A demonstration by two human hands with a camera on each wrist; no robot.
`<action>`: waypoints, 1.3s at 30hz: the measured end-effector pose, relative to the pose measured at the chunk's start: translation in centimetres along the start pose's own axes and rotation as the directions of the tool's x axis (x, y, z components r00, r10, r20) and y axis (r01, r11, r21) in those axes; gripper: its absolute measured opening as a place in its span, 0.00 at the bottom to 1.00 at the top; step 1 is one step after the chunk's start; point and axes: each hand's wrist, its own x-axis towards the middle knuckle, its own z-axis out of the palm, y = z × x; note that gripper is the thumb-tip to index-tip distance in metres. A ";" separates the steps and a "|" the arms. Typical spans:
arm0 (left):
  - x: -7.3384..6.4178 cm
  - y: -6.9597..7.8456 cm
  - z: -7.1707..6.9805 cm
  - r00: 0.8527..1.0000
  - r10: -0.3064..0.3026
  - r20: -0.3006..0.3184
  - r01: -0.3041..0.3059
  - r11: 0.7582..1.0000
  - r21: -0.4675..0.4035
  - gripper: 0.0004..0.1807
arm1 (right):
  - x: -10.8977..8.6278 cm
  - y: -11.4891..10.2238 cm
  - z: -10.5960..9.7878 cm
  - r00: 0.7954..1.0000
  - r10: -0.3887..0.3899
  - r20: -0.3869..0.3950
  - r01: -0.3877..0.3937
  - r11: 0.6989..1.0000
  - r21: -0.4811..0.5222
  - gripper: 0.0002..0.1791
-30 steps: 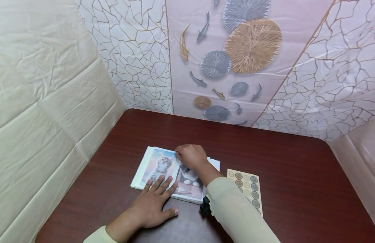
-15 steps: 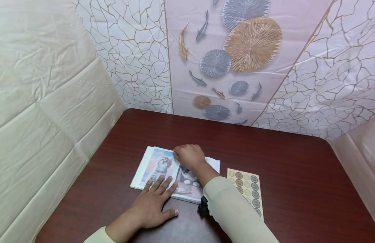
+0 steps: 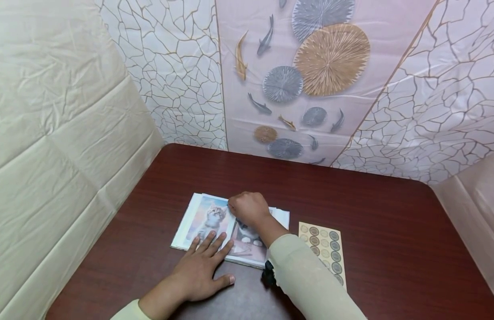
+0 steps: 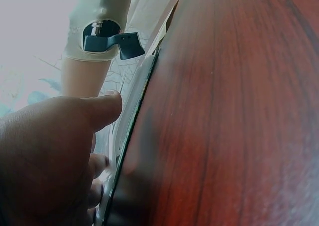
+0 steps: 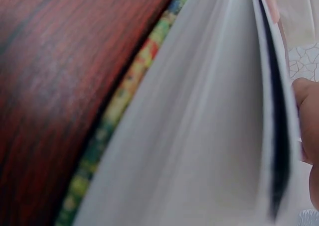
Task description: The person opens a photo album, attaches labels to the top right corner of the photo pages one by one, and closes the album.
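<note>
An open book (image 3: 284,217) lies on the table, showing a kitten picture (image 3: 213,215) at left and a black-and-white cat picture (image 3: 251,249) at right. My left hand (image 3: 201,271) rests flat on the book's near edge, fingers spread over the lower part of the kitten picture, thumb out over the table. My right hand (image 3: 250,209), fingers curled, rests near the top of the middle fold and covers part of the cat picture. I see nothing in its grip. In the right wrist view, the book's pages (image 5: 199,136) fan above a colourful cover edge (image 5: 119,106).
A cream sheet of round stickers (image 3: 328,255) lies right of the book, partly behind my right sleeve (image 3: 307,271). A black wrist mount (image 3: 268,274) sits under that sleeve. Patterned cloth (image 3: 283,84) hangs behind the dark red table (image 3: 383,222).
My right hand has shifted slightly left toward the book's middle fold, still curled. The left hand, the book and the sticker sheet have stayed in place.
</note>
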 end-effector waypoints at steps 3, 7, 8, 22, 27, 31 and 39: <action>0.0 0.0 0.0 1.000 0.002 -0.001 -0.002 1.000 0.006 0.45 | -0.1 -0.1 -0.1 1.000 -0.005 0.003 0.006 1.000 -0.020 0.13; 0.1 0.0 0.0 1.000 0.002 0.007 -0.002 1.000 0.005 0.45 | -0.2 -0.1 -0.2 1.000 -0.009 0.022 0.010 0.999 -0.036 0.14; 0.1 0.0 0.0 1.000 0.001 0.009 -0.001 1.000 0.003 0.45 | -0.2 -0.1 -0.2 1.000 -0.011 0.025 0.012 0.999 -0.039 0.14; 0.0 0.3 -0.2 1.000 0.002 -0.016 -0.002 1.000 0.019 0.46 | -0.2 -0.5 -1.5 0.988 -0.067 0.137 0.079 0.993 -0.083 0.10; 0.2 0.3 -0.1 1.000 -0.012 -0.004 0.012 1.000 0.023 0.46 | -0.9 -0.9 -2.6 0.956 -0.049 0.290 0.052 0.999 -0.003 0.19; 0.2 0.3 0.1 1.000 -0.017 0.010 0.017 1.000 0.024 0.46 | -1.9 -1.3 -3.3 0.893 -0.037 0.448 0.015 0.999 0.053 0.33; 0.0 0.4 0.3 0.999 -0.018 -0.028 0.018 1.000 0.022 0.44 | -3.5 -0.5 -4.1 0.907 -0.062 0.417 -0.032 0.976 0.214 0.34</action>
